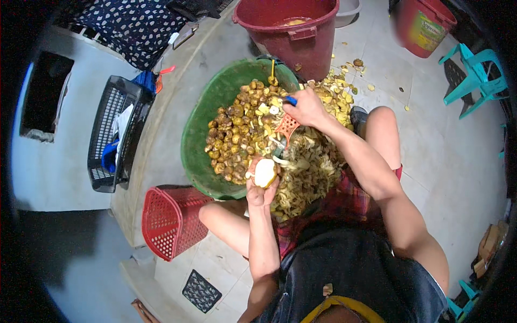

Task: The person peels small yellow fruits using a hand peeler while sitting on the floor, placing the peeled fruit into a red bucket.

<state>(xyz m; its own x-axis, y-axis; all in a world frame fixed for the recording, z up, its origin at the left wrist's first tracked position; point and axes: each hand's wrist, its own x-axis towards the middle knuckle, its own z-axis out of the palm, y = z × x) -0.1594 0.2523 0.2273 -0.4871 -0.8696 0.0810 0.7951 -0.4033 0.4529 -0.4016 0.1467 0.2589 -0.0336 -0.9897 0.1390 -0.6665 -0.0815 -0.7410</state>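
My left hand (259,195) is closed around a round fruit (265,173) with bare white flesh and some yellow-brown skin at its side. It is held over the near edge of a green tub (195,145). Up and to the right, my right hand (308,109) grips a peeler-like tool (287,125) with an orange, perforated body and a blue end by the thumb. Its lower tip is hard to make out. Round yellow-brown fruits (232,126) fill much of the tub. A heap of peelings (304,180) lies against its right side, between my legs.
A large red bucket (291,43) stands beyond the tub, with scattered peel pieces (336,99) beside it. Left are a red perforated basket (161,223) and a black crate (110,134) on a ledge. A second red bucket (425,27) and turquoise stools (474,75) stand far right.
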